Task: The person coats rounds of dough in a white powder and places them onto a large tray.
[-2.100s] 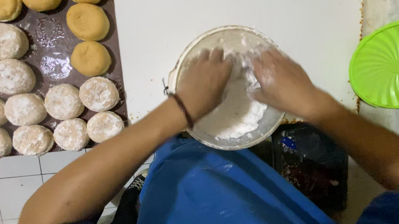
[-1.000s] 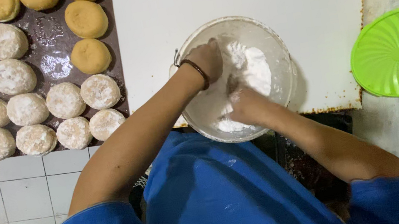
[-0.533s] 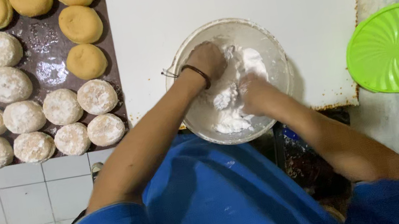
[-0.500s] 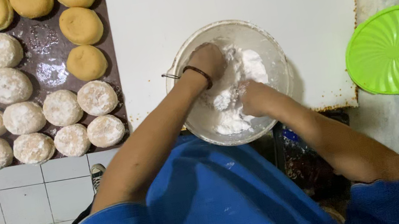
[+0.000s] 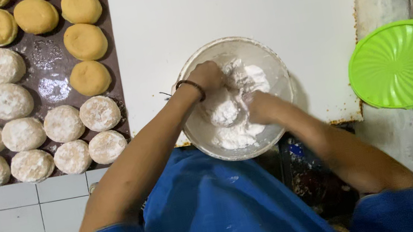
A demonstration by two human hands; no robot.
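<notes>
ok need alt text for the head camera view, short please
Seen from above, a person in a blue shirt has the left hand and right hand in a round white bowl of flour, around a floured dough ball. Left lies a dark tray of round dough pieces, right a green ribbed plastic lid.

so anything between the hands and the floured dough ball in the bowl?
Nothing visible. Left hand and right hand are both inside the bowl, touching the dough ball directly; only loose flour surrounds it.
</notes>
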